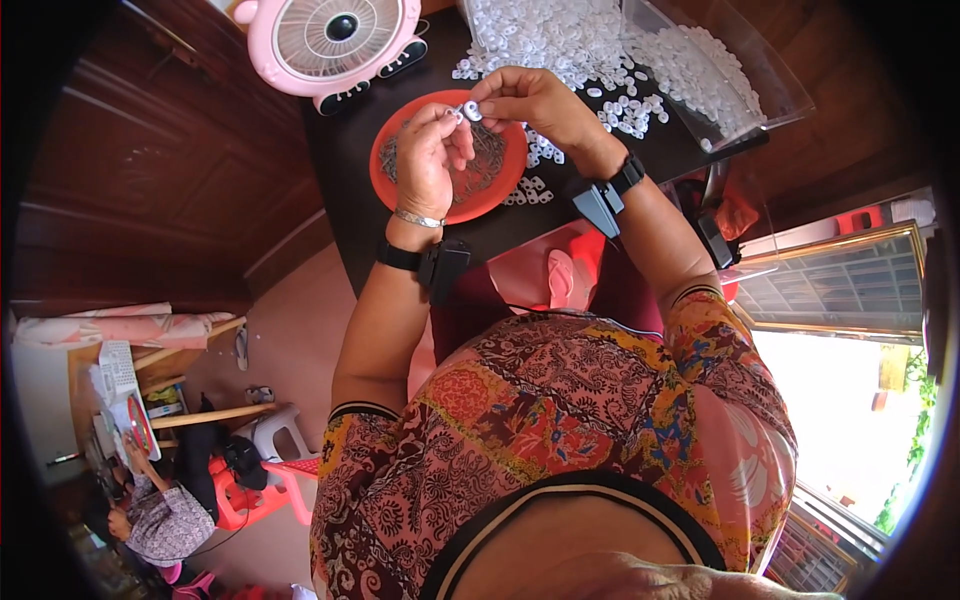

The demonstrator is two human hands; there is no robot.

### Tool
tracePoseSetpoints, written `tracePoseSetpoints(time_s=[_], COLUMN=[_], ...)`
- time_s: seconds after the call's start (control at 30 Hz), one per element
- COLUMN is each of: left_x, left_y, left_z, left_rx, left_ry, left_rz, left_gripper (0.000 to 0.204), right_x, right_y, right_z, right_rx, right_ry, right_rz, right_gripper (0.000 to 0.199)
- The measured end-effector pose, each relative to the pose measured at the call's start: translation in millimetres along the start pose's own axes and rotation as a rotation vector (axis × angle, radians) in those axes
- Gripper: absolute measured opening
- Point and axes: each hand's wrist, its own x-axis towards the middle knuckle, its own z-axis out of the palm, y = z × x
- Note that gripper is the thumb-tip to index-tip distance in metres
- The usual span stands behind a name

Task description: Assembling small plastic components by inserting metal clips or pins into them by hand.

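Observation:
Over an orange-red plate [515,165], both of my hands meet at the fingertips. My right hand [540,105] pinches a small white plastic piece [472,110] with a dark hole in it, between thumb and forefinger. Close against that piece, my left hand [427,155] has its thumb and forefinger pressed together on something small and shiny that I cannot make out. Its other fingers curl loosely. Below the hands the plate holds a heap of thin grey metal bits [487,165], partly hidden by my left hand.
A large pile of white plastic pieces [560,40] spreads over the dark table [340,150], some in a clear tray [780,90]. At the far left stands a pink fan [335,35]. Another person [170,520] sits by a red chair [235,495] at lower left.

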Motion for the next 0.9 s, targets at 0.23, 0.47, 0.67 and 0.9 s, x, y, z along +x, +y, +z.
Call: tracePoseSetpoints(time_s=[0.23, 0.47, 0.67, 0.9], left_x=[-3, -9, -14, -14], left_y=[9, 19, 27, 31], left_z=[-1, -12, -16, -18], left_rx=[0.235, 0.071, -0.133, -0.306], left_ry=[0.104, 0.061, 0.049, -0.026], left_rz=[0.062, -0.005, -0.039, -0.129], left_gripper=[0.013, 0.016, 0.016, 0.017], right_x=[20, 17, 17, 13], right_y=[-14, -16, -14, -15], right_z=[5, 13, 11, 23], right_rx=[-0.246, -0.193, -0.259, -0.262], right_ry=[-0.106, -0.172, -0.123, -0.101], right_rz=[-0.125, -0.073, -0.126, -0.215], right_gripper=[0.014, 0.013, 0.013, 0.015])
